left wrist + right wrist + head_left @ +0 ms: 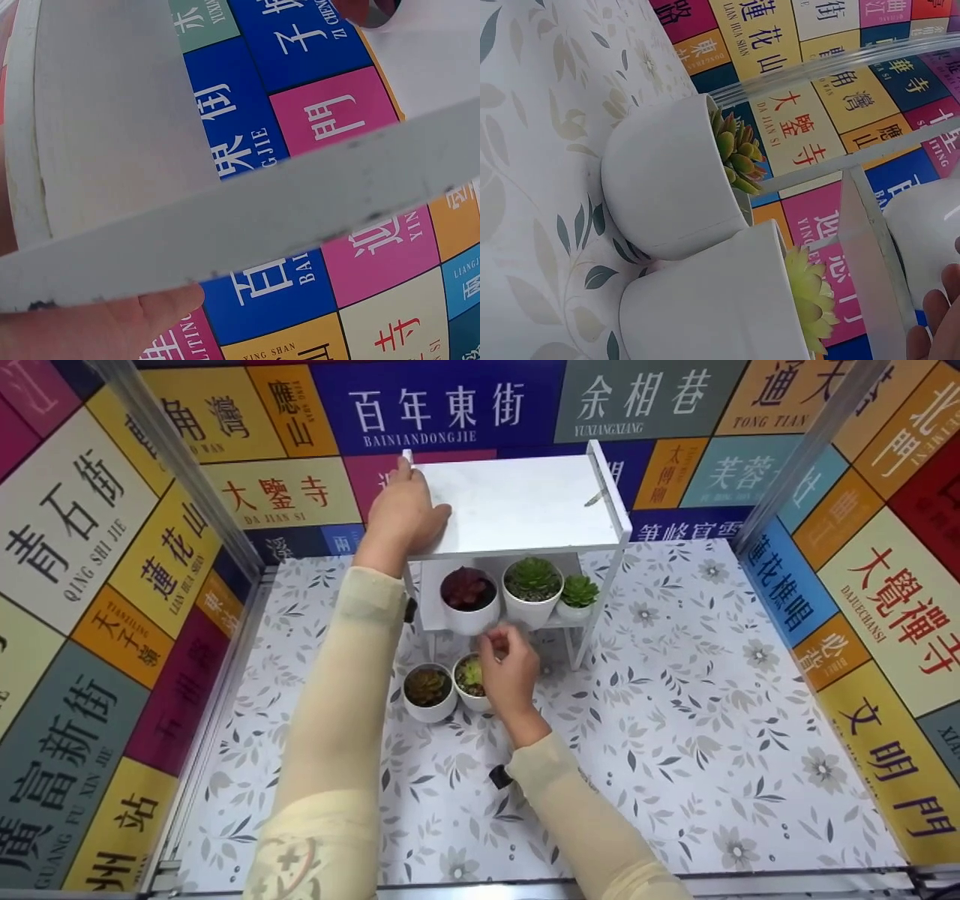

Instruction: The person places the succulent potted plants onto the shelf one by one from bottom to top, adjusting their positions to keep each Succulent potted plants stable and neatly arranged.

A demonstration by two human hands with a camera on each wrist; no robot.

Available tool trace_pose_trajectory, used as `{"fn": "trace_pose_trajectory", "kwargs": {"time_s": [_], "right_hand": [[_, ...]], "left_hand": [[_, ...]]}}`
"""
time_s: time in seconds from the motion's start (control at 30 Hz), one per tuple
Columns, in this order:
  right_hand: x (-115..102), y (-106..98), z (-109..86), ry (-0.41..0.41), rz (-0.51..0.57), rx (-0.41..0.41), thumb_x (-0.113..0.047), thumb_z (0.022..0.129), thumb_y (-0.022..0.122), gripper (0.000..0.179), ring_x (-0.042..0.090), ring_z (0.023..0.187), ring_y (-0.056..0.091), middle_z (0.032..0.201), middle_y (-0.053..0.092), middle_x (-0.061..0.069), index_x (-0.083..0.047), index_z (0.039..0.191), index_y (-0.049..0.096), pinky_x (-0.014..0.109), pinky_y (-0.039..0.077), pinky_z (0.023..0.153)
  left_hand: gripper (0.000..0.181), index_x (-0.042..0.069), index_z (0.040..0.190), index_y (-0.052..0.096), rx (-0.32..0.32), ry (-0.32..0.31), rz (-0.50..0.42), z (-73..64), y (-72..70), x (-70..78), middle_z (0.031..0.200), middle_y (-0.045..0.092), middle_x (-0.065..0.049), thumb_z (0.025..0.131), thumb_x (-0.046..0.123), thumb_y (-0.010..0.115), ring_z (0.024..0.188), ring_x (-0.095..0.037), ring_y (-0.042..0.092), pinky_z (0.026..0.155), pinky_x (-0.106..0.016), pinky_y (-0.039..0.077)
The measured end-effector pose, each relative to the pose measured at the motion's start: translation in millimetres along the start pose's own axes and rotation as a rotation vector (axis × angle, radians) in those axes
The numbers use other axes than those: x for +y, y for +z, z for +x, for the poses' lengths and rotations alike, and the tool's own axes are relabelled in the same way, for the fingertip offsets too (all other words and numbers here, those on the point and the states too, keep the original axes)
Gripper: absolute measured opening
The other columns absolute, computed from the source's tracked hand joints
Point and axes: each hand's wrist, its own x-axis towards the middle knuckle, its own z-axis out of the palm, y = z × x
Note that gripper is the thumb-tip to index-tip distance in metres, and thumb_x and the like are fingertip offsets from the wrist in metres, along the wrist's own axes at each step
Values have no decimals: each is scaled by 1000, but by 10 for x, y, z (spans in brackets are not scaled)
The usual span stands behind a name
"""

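Observation:
A white two-tier shelf rack [517, 502] stands at the back of the table. My left hand [409, 506] grips its upper left side, thumb lying on the top board; in the left wrist view, fingers show below the white side rail [300, 195]. On the lower tier are a dark red succulent in a white pot [471, 619], a green potted succulent [532, 611] and a smaller one [576, 613]. My right hand [512, 667], its fingers loosely curled, is just below the red succulent's pot. No object shows in it; contact with the pot is unclear.
On the table before the rack stand a brownish potted succulent [430, 707] and a light green one [471, 701], side by side, the latter partly behind my right hand. Patterned cloth [690, 720] covers the table. Panels with Chinese lettering [442, 405] enclose three sides.

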Motion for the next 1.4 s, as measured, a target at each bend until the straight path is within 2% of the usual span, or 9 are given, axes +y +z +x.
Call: {"fn": "trace_pose_trajectory", "kwargs": {"time_s": [0.2, 0.4, 0.6, 0.8, 1.0, 1.23, 1.4], "right_hand": [[-10, -61, -3, 29, 75, -29, -4, 92, 77, 5, 24, 89, 72, 93, 74, 12, -3, 94, 72, 35, 64, 84], [-33, -101, -34, 34, 99, -42, -3, 91, 78, 13, 27, 99, 72, 102, 70, 14, 0, 101, 72, 39, 65, 92], [-11, -128, -101, -10, 89, -36, -6, 89, 81, 21, 30, 100, 66, 105, 67, 18, 1, 107, 71, 50, 62, 91], [4, -141, -158, -44, 74, -18, -7, 87, 83, 28, 34, 100, 65, 106, 65, 17, -3, 111, 71, 46, 58, 90], [32, -150, -215, -92, 71, -10, -5, 84, 86, 35, 30, 102, 64, 108, 65, 17, -3, 114, 69, 45, 57, 92], [77, -179, -293, -113, 52, -15, -5, 81, 87, 44, 36, 107, 63, 113, 64, 18, -3, 120, 68, 39, 54, 95], [99, -193, -327, -120, 35, -21, -8, 80, 90, 50, 38, 111, 63, 117, 64, 18, -1, 123, 67, 42, 53, 97]], "left_hand": [[87, -1, 169, 6, -6, -4, -5, 5, -21, -5, 178, -12, -15, 109, 50, 43, 168, -32, 0, 138, -44, 10], [87, -1, 169, 6, -9, -4, -10, 1, -23, 4, 178, -13, -15, 109, 49, 43, 168, -31, -1, 138, -43, 8], [87, -2, 169, 7, 5, -2, 2, 5, -4, 15, 178, -11, -16, 109, 49, 43, 168, -32, 2, 138, -43, 11], [88, -3, 169, 8, 12, -1, 5, 14, 2, -5, 179, -9, -16, 109, 48, 46, 168, -32, 3, 138, -43, 12], [88, -2, 169, 7, 8, 1, 7, 16, 7, -6, 179, -9, -17, 109, 49, 45, 168, -33, 2, 138, -44, 11], [87, -1, 170, 7, 0, -7, -3, 12, 2, 1, 179, -10, -15, 109, 49, 44, 168, -32, 1, 138, -44, 10], [88, 0, 170, 5, -11, -17, -2, 13, -14, -1, 178, -13, -14, 109, 50, 43, 168, -31, 0, 138, -44, 9]]}}
